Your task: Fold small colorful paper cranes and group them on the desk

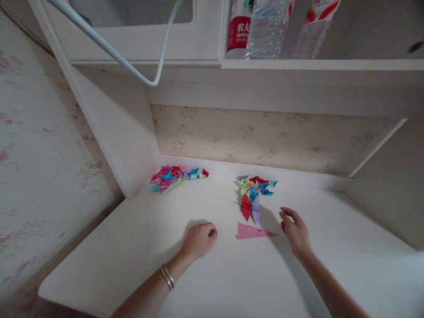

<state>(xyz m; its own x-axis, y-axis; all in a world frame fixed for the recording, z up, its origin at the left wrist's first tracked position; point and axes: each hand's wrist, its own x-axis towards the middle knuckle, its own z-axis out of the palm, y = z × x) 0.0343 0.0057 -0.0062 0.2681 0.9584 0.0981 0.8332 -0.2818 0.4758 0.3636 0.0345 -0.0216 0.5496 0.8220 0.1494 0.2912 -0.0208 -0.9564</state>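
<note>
My left hand [200, 240] rests on the white tabletop, its fingers curled into a loose fist with nothing visible in it. My right hand [294, 229] is over the table at the right, empty, fingers bent and thumb apart. Between the two lies a flat pink folded paper [253, 231], a long triangle with its point toward my right hand; neither hand touches it. Just beyond are a red folded paper piece [245, 207] and a purple one [256, 210], side by side at the front of a small pile of colourful folded papers [244, 187].
A second pile of colourful folded papers [168, 176] lies at the back left of the white table [139, 247]. Overhead, a shelf [318, 65] holds plastic bottles [266, 31], and a white cable [132, 70] hangs down. Side panels [122, 128] close in the desk.
</note>
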